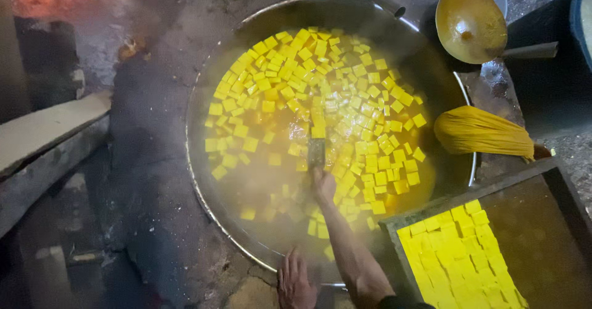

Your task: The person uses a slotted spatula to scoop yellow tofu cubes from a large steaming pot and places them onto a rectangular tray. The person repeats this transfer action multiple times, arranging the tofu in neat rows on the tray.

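A wide metal wok [209, 69] holds cloudy yellow liquid with many yellow cubes [308, 75] floating in it. My right hand [322, 184] reaches over the liquid and grips a flat metal spatula [316, 152], whose blade dips among the cubes near the wok's middle. My left hand [295, 282] rests flat on the stone edge at the wok's near rim, fingers spread, holding nothing. Steam blurs the near half of the wok.
A tray [555, 210] at the lower right holds a slab of cut yellow cubes [459, 260]. A yellow-stained brush [481, 132] lies across the wok's right rim. A large ladle [470, 22] rests at the upper right. Embers glow at the upper left; a stone ledge [43, 130] runs along the left.
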`<state>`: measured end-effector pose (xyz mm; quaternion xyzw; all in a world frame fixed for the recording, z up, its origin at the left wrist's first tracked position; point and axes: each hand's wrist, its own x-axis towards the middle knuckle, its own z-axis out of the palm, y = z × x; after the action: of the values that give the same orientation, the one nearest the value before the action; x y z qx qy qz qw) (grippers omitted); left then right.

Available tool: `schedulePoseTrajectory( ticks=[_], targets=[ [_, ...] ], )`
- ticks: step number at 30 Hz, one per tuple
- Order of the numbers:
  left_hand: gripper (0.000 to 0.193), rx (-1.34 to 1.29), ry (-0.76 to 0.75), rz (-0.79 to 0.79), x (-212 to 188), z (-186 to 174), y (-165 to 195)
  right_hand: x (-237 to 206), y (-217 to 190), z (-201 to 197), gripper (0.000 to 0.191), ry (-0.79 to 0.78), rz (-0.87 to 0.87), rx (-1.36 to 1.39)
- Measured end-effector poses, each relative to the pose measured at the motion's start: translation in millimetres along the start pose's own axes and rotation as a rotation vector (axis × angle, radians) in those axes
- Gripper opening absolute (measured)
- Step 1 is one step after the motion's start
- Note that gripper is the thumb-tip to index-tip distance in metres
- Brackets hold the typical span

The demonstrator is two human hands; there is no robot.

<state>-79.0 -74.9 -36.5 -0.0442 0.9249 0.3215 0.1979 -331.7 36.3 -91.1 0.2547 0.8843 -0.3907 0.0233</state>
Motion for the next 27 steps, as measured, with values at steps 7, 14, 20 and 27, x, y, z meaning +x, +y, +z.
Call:
schedulePoseTrajectory(
  ticks=[7,14,20,27],
  targets=[
    [0.052,0.048,0.088,0.071,2.0,-1.5,2.4,29.1,-16.7,-13.6,0.046,0.026,-0.045,0.217],
    [0.044,-0.023,0.115,0.08,-2.7,-18.3,13.7,-80.7,42.2,-65.4,0.042,-0.067,0.088,0.453],
    [0.046,0.009,0.063,0.019,-3.7,-19.3,12.9,-122.6,73.0,-85.4,0.057,-0.204,0.139,0.007],
    [0.043,-0.02,0.187,0.104,-1.1,-6.2,3.3,-76.7,10.7,-32.3,0.059,-0.232,-0.041,-0.118]
  ],
)
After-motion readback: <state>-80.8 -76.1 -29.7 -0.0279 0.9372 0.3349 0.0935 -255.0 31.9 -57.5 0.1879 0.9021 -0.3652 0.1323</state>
